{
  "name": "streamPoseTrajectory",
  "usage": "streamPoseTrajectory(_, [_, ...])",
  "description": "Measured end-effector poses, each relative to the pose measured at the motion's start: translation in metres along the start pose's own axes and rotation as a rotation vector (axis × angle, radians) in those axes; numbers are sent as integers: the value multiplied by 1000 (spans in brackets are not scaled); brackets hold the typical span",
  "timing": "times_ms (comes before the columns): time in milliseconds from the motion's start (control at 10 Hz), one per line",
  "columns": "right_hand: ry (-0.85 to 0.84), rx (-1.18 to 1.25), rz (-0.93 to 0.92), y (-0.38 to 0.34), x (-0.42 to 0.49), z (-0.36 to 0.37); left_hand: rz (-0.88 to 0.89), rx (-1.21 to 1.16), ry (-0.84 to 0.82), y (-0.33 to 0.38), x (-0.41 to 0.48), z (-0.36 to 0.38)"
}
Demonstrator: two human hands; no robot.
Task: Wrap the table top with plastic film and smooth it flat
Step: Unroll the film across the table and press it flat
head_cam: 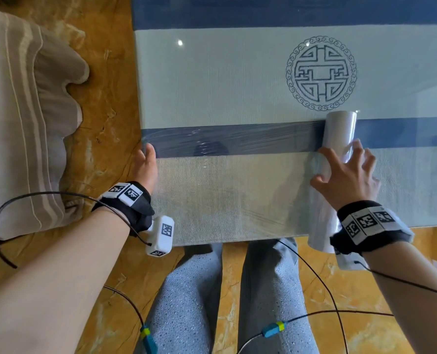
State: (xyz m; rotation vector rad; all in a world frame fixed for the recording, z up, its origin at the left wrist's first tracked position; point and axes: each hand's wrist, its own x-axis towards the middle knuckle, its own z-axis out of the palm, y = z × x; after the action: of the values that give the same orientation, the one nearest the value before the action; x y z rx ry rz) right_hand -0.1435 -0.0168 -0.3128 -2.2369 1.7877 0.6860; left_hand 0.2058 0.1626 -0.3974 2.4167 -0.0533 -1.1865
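The table top (237, 77) carries a pale cloth with blue stripes and a round dark emblem (321, 73). A sheet of clear plastic film (232, 180) stretches across its near part, wrinkled over the blue stripe. My left hand (146, 164) grips the table's left edge, fingers curled under, pinning the film's end there. A white roll of film (336, 159) lies on the table to the right, its length running away from me. My right hand (347, 175) rests on top of the roll with fingers spread and bent over it.
A striped beige cushion or sofa (26, 118) stands to the left of the table. The floor (110, 103) is orange-brown marble. My legs in grey trousers (227, 297) sit at the table's near edge, with cables hanging from both wrist bands.
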Motion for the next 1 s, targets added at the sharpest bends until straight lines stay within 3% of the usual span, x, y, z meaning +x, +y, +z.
streamPoseTrajectory(1000, [-45, -29, 111, 59, 25, -11, 3, -14, 63, -27, 8, -22])
